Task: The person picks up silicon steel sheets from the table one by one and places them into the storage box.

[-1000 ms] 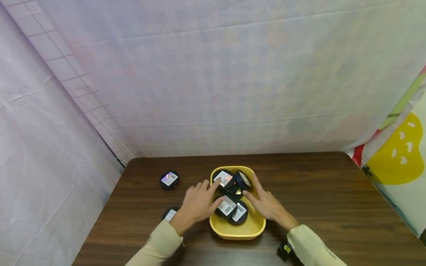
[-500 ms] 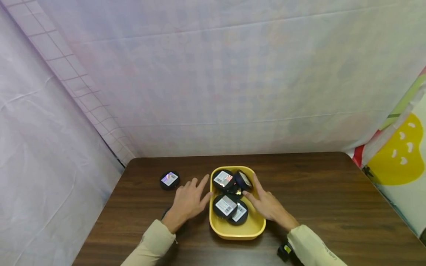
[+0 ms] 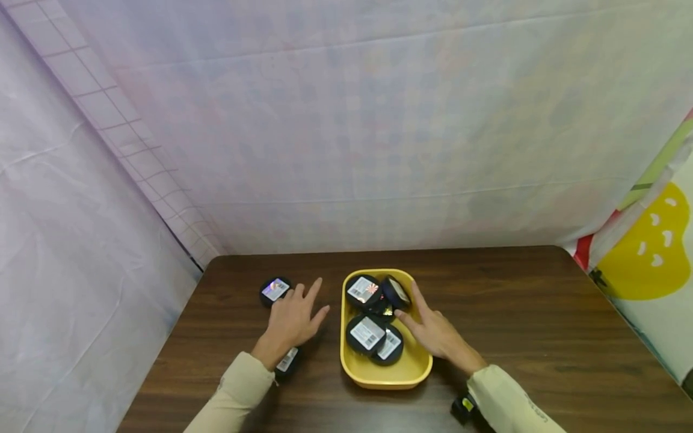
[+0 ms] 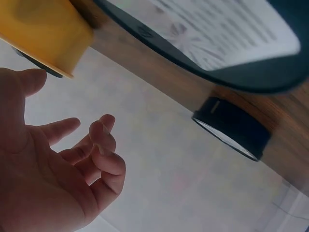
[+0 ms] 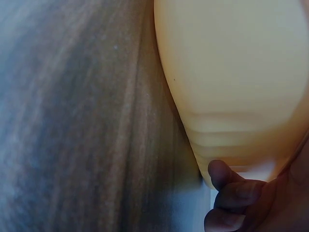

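A yellow plastic basin (image 3: 406, 374) holds several flat round black discs (image 3: 366, 334) with white barcode labels, some overlapping and one tilted on edge. My right hand (image 3: 437, 334) grips its right rim, thumb inside; in the right wrist view the fingers (image 5: 231, 191) lie against the outer wall. My left hand (image 3: 289, 320) is over the table left of the basin, holding nothing, its fingers spread loosely. One black disc (image 3: 275, 290) lies just beyond that hand. Another disc (image 3: 287, 362), partly hidden by the wrist, shows large in the left wrist view.
The brown wooden table (image 3: 541, 325) ends at a pale cloth curtain (image 3: 379, 150) behind it. A small black object with a yellow-green patch (image 3: 462, 408) sits beside the right sleeve. More pale fabric hangs along the left side (image 3: 70, 252).
My left hand has left the discs in the basin and moved left past the rim, over the table. The nearer loose disc now shows to the right of the wrist. The right hand stays put.
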Demonstrator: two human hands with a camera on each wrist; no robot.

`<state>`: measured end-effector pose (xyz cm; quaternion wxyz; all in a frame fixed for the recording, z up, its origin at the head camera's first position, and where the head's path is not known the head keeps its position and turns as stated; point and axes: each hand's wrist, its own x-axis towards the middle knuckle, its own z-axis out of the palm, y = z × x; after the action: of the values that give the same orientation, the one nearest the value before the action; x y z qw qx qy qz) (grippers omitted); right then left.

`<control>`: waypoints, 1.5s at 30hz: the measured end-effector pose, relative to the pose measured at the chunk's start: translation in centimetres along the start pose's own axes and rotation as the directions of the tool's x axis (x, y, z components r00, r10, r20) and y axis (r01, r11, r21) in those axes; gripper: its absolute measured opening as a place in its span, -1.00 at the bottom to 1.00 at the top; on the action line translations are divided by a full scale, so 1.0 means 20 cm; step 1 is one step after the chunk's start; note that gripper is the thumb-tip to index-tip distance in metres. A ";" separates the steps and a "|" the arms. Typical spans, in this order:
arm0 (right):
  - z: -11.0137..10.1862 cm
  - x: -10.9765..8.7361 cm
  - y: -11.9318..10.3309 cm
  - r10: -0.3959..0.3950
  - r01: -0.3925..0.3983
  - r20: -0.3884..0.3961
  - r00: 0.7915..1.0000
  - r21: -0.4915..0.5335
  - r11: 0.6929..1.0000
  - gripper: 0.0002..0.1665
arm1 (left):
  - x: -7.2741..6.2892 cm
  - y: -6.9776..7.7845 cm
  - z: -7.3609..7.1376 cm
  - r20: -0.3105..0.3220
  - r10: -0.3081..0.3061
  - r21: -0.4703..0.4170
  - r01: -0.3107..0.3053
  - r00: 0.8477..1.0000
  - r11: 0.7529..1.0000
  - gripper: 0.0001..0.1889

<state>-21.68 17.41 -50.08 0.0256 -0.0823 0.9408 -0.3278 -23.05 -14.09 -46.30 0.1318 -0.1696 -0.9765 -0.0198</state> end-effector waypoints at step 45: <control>0.00 -0.02 -0.01 0.016 -0.016 -0.004 1.000 0.007 1.000 0.02 | 0.08 -0.41 0.07 0.169 -0.199 -0.004 0.203 0.965 0.979 -0.11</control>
<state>-21.22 17.32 -50.01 0.0267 -0.0741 0.9403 -0.3310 -27.73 -21.19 -47.21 0.0449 -0.0723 -0.9960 -0.0290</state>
